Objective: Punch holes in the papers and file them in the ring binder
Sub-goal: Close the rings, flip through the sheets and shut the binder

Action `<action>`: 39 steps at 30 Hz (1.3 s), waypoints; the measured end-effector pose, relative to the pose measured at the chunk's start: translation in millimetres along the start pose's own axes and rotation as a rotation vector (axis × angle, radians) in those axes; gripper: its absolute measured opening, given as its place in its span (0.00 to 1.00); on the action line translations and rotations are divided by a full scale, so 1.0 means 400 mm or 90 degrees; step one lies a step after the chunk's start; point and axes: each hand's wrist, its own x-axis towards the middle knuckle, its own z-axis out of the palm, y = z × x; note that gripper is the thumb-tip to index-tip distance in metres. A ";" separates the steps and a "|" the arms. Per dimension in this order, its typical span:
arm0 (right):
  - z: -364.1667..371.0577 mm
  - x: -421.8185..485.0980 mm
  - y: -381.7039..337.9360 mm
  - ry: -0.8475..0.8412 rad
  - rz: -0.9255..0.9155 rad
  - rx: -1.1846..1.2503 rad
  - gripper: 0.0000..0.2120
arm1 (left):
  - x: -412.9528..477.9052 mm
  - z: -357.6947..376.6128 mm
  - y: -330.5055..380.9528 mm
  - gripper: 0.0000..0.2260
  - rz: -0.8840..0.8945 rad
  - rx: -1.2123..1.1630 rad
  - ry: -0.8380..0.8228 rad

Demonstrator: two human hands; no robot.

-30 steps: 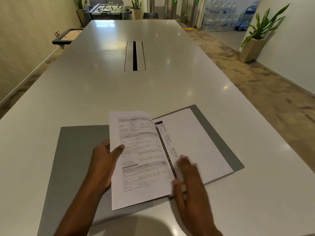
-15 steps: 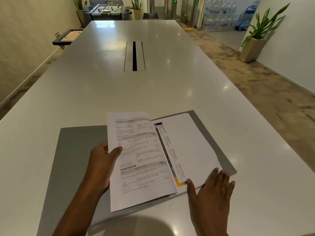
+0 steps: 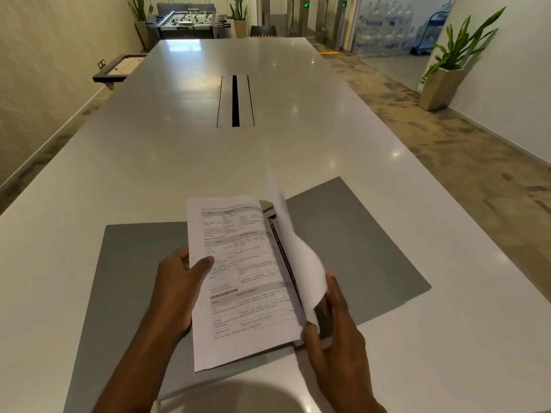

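Observation:
A grey binder (image 3: 366, 251) lies open and flat on the white table (image 3: 208, 162) in front of me. A stack of printed papers (image 3: 241, 275) rests over its middle. My left hand (image 3: 179, 290) holds the stack's left edge, thumb on top of the printed page. My right hand (image 3: 337, 338) grips the lower right corner of a white sheet (image 3: 301, 263), which is lifted and curled over toward the stack, blurred. A dark strip along the spine shows under the lifted sheet. No rings and no hole punch are visible.
A slotted cable hatch (image 3: 235, 101) sits in the table's middle, far ahead. A small wall shelf (image 3: 119, 68) is at the left, a potted plant (image 3: 447, 81) stands on the floor at the right. A foosball table (image 3: 190, 22) is beyond the far end.
My right hand slid to the right-hand sheet's lower corner, took hold of it and lifted it leftward, baring the grey cover beneath. My left hand has stayed on the stack.

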 end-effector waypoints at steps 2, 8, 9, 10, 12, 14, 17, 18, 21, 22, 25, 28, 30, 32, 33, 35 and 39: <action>0.014 0.000 -0.024 0.029 -0.062 -0.024 0.37 | -0.001 0.003 0.003 0.12 0.001 -0.009 0.000; 0.030 0.024 -0.059 0.091 -0.345 -0.153 0.42 | -0.007 0.015 0.016 0.10 0.009 -0.023 -0.006; 0.032 0.029 -0.062 0.077 -0.346 -0.174 0.42 | -0.008 0.018 0.019 0.09 0.005 -0.031 -0.003; 0.034 0.031 -0.065 0.067 -0.334 -0.178 0.41 | -0.010 0.020 0.022 0.08 -0.001 -0.042 -0.001; 0.045 0.028 -0.060 0.063 -0.274 -0.141 0.37 | -0.017 0.026 0.032 0.08 -0.020 -0.072 -0.007; 0.054 0.023 -0.052 0.043 -0.211 -0.078 0.34 | -0.025 0.030 0.039 0.10 -0.034 -0.096 -0.022; 0.055 0.028 -0.044 0.034 -0.197 -0.016 0.24 | -0.031 0.037 0.043 0.11 -0.019 -0.089 -0.036; 0.052 0.032 -0.047 0.031 -0.194 -0.002 0.19 | -0.031 0.039 0.042 0.10 -0.007 -0.080 -0.040; 0.037 0.038 -0.078 -0.024 -0.131 0.081 0.10 | -0.033 0.041 0.034 0.12 0.017 -0.060 -0.053; 0.032 0.039 -0.091 -0.048 -0.111 0.109 0.09 | -0.035 0.041 0.031 0.13 0.020 -0.053 -0.059; 0.028 0.040 -0.108 -0.080 -0.045 0.206 0.04 | -0.036 0.039 0.024 0.18 0.019 -0.023 -0.070; 0.024 0.043 -0.100 -0.055 0.019 0.275 0.05 | -0.034 0.035 0.018 0.18 0.004 -0.009 -0.067; 0.012 0.048 -0.098 -0.015 0.073 0.348 0.03 | -0.030 0.031 0.015 0.18 -0.007 -0.018 -0.062; -0.007 0.060 -0.089 0.066 0.125 0.397 0.04 | -0.028 0.029 0.013 0.18 -0.012 -0.020 -0.054; -0.019 0.068 -0.080 0.110 0.147 0.406 0.05 | -0.027 0.028 0.013 0.17 -0.012 -0.017 -0.049; -0.050 0.086 -0.060 0.189 0.190 0.426 0.07 | -0.026 0.025 0.011 0.17 -0.013 -0.011 -0.037; -0.114 0.114 -0.026 0.296 0.286 0.475 0.07 | -0.023 0.019 0.009 0.16 -0.010 -0.001 -0.024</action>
